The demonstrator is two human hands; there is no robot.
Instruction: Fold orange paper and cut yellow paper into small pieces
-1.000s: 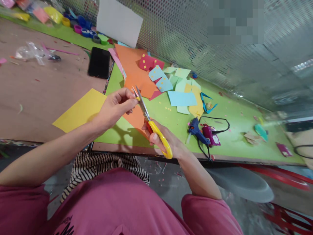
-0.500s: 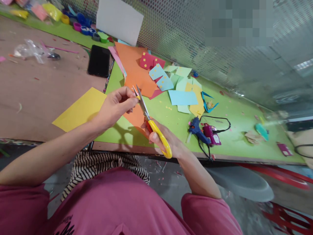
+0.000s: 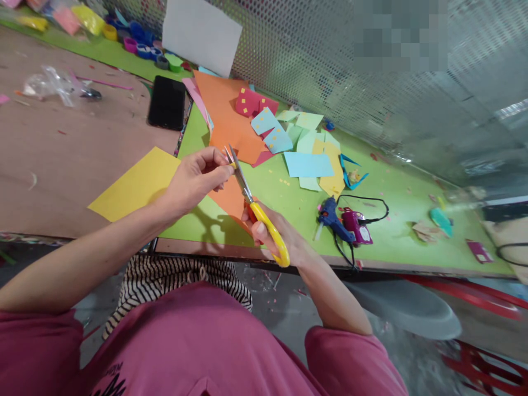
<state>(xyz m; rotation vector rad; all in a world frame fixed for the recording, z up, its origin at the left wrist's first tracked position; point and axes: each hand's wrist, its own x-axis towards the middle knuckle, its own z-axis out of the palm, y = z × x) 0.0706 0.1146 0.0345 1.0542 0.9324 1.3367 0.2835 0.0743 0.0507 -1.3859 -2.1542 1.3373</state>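
Between the thumb and fingertips of my left hand (image 3: 202,176) is a small strip of yellow paper (image 3: 233,165). My right hand (image 3: 272,228) is wrapped round the yellow handles of a pair of scissors (image 3: 248,193). The slightly parted blades point up and to the left, with the strip between them near the tips. Under my hands lies orange paper (image 3: 226,118). Tiny yellow squares (image 3: 284,182) are scattered on the green mat. A yellow sheet (image 3: 134,187) lies by my left forearm.
Red (image 3: 247,103) and blue cards (image 3: 277,139) with yellow squares lie beyond my hands, near pale green and blue paper (image 3: 309,164). A glue gun (image 3: 333,217) with a cord is to the right. A black phone (image 3: 166,103) lies left.
Hardly anything differs. The scissor blades shift very slightly at the yellow strip, while my left hand stays in place.
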